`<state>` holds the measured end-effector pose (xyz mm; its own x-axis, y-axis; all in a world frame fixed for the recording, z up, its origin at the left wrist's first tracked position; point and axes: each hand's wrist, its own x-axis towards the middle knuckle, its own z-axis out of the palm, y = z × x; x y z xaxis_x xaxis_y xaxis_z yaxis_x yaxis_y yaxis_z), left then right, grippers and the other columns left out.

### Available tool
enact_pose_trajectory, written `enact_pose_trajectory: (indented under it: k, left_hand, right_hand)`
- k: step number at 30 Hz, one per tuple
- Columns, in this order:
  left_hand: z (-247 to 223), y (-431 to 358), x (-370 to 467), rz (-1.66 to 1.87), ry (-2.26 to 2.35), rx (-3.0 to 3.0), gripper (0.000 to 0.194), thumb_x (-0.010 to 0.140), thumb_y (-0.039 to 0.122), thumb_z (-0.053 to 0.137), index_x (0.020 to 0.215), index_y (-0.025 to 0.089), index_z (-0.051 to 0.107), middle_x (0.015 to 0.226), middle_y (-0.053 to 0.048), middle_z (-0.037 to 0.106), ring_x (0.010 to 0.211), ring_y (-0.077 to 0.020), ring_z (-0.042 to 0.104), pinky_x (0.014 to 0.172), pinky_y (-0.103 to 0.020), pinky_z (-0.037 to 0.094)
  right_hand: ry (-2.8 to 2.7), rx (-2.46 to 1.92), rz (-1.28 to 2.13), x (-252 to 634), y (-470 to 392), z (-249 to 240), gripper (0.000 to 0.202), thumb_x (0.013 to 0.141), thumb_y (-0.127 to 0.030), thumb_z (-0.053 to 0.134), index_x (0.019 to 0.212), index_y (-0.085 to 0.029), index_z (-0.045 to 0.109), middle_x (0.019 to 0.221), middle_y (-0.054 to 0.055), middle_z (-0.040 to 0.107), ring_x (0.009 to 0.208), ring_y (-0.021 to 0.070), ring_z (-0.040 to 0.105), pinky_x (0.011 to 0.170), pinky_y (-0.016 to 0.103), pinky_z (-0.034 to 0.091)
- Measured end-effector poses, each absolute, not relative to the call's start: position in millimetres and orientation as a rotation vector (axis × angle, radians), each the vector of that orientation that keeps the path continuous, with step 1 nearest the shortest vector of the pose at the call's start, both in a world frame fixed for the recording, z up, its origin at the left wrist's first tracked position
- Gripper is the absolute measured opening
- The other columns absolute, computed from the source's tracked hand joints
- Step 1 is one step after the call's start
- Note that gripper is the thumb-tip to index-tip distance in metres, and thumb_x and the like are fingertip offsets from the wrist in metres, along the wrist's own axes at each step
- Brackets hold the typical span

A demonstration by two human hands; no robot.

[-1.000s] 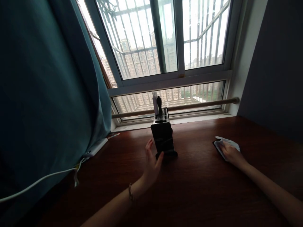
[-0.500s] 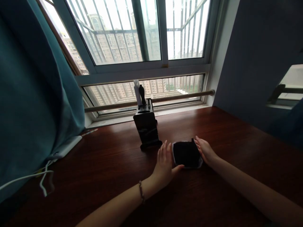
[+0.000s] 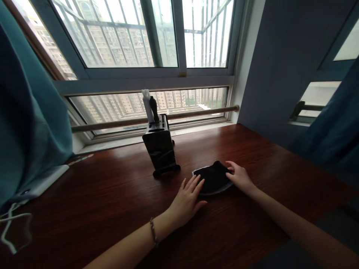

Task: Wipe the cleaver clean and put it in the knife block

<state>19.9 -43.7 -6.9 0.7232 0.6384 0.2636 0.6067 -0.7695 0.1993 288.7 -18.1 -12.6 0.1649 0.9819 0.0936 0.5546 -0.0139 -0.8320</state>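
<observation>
A black cloth with a whitish edge (image 3: 213, 177) lies on the brown table, its far right part lifted into a fold. My left hand (image 3: 186, 200) is open, fingers spread, with the fingertips resting at the cloth's near left edge and the thumb off it. At the right edge my right hand (image 3: 239, 177) is closed, fingers curled and pinching the cloth's border. A bracelet (image 3: 153, 231) circles my left wrist.
Behind the cloth to the left stands a black holder (image 3: 161, 151) with a white item and a dark handle sticking up. A white power strip (image 3: 45, 181) with a cable lies at the left under the teal curtain (image 3: 47, 112). A barred window spans the back.
The cloth has gone from a squarish shape to a wider, rounded one with a raised fold. My right hand's fingers have curled onto its edge. The view has turned right.
</observation>
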Motion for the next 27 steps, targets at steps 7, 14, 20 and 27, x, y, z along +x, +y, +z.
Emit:
enact_pose_trajectory:
  k: [7,14,20,27]
  left_hand:
    - [-13.0,-45.6,15.5,0.736,1.003,2.850,0.067,0.092,0.037,0.051,0.145,0.015,0.017,0.149,-0.021,0.029,0.141,-0.0295,0.018,0.110,-0.057,0.027]
    - [-17.6,-47.9,16.1,0.730,1.000,2.895,0.061,0.092,0.034,0.051,0.143,0.014,0.024,0.148,-0.020,0.031,0.141,-0.0307,0.019,0.110,-0.056,0.028]
    - [-19.0,-49.3,17.5,0.701,0.990,2.899,0.057,0.092,0.033,0.050,0.142,0.015,0.027,0.149,-0.019,0.031,0.141,-0.0321,0.019,0.109,-0.058,0.029]
    - [-15.2,-51.0,17.4,0.781,0.986,2.829,0.062,0.091,0.030,0.052,0.144,0.017,0.021,0.150,-0.020,0.026,0.142,-0.0324,0.016,0.110,-0.059,0.027]
  right_hand:
    - [-1.222,-1.188,0.740,342.1,9.6,67.5,0.045,0.063,-0.027,0.073,0.105,-0.015,0.065,0.110,0.008,0.067,0.108,0.0267,0.059,0.101,0.042,0.042]
    - [-1.931,-1.331,1.029,395.5,-14.4,93.4,0.037,0.070,-0.033,0.072,0.104,-0.018,0.071,0.110,0.007,0.067,0.106,0.0290,0.060,0.101,0.043,0.041]
    - [-2.202,-1.543,1.264,419.9,-30.7,56.5,0.040,0.078,-0.040,0.066,0.110,-0.017,0.069,0.107,0.009,0.068,0.101,0.0288,0.062,0.088,0.036,0.050]
    - [-2.433,-1.386,0.275,357.5,-26.5,-5.3,0.057,0.094,-0.043,0.044,0.144,-0.018,0.035,0.150,0.007,0.029,0.139,0.0256,0.024,0.115,0.045,0.022]
